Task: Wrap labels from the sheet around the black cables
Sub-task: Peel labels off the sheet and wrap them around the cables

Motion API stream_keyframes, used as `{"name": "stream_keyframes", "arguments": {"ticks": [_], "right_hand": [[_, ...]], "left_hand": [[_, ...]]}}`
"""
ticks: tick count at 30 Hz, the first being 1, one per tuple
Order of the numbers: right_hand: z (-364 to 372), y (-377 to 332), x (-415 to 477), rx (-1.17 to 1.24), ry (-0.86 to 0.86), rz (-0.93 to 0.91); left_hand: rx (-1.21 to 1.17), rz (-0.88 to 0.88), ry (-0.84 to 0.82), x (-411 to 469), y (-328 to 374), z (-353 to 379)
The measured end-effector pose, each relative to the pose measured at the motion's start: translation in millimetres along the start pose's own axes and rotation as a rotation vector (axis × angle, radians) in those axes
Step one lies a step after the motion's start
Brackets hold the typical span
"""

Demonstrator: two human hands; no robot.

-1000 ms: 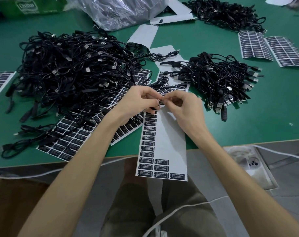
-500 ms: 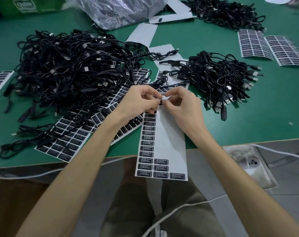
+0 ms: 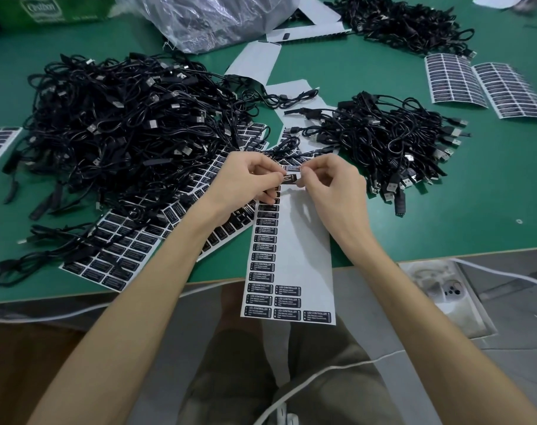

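Label (image 3: 291,178) lies crosswise between my two hands, its long axis running from left hand (image 3: 248,179) to right hand (image 3: 328,182), just above the top of the label sheet (image 3: 304,240). Both hands are narrowed to a pinch on it, one at each end, and equally near. The black cable (image 3: 284,148) trails away beyond the sheet's top; whether the label already encloses it I cannot tell. Against half a second ago, the hands sit slightly wider apart, exposing more label.
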State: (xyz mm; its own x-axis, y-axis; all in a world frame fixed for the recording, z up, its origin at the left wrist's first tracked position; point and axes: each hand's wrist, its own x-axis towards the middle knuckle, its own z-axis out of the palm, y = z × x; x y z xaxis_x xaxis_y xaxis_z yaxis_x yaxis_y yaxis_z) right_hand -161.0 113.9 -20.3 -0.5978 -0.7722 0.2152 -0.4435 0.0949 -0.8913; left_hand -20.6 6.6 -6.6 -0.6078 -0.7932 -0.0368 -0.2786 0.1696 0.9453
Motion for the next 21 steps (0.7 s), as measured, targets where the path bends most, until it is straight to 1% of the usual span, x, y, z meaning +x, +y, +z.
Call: {"name": "stream_keyframes", "arguments": {"ticks": [11, 14, 17, 21], "right_hand": [[-2.5, 1.7, 1.2, 0.056, 0.009, 0.002], [-1.5, 3.1, 2.5, 0.07, -0.046, -0.025], [0.8, 5.8, 4.7, 0.02, -0.122, -0.066], [1.2, 8.4, 6.8, 0.002, -0.153, -0.061]], "left_hand": [[-0.011, 0.02, -0.02, -0.1, -1.4, -1.8], [-0.008, 0.04, -0.033, 0.0, -3.0, -2.5], [0.0, 0.062, -0.06, -0.2, -5.8, -4.1], [-0.011, 0.067, -0.076, 0.3, -7.8, -5.1]]}}
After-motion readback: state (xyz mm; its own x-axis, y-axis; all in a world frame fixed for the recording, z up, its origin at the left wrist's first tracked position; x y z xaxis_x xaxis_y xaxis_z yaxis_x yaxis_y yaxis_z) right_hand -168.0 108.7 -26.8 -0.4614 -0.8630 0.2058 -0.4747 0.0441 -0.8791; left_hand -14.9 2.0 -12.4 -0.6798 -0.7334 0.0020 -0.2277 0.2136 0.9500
